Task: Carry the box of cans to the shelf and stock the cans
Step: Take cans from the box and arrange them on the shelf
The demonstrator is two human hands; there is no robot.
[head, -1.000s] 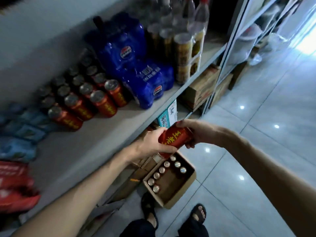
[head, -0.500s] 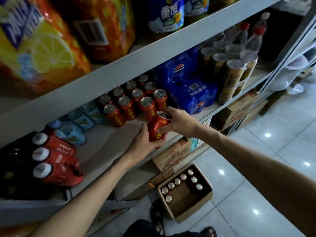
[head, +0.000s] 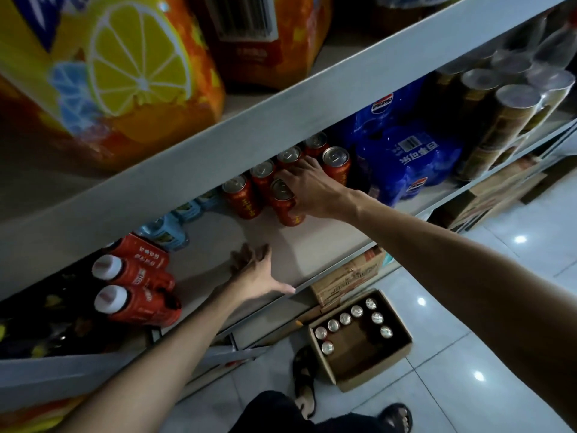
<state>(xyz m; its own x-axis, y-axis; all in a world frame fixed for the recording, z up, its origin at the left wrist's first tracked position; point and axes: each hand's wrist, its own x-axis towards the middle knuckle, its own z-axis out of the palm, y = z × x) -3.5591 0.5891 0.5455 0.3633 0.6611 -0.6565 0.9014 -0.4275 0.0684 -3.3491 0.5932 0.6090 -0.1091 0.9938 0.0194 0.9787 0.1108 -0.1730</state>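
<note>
While the right hand [head: 307, 189] curls around a red can [head: 286, 210] standing on the shelf [head: 315, 245] in front of the other red cans [head: 241, 196], the left hand [head: 259, 273] lies flat and loose on the bare shelf, holding nothing. The right hand's grip is partly hidden, so it may only be touching. Down on the floor, the box [head: 379, 371] has more cans [head: 345, 318] along its sides.

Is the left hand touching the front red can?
Apart. Head view shows bare shelf between the left hand and the front red can under the right hand.
</note>
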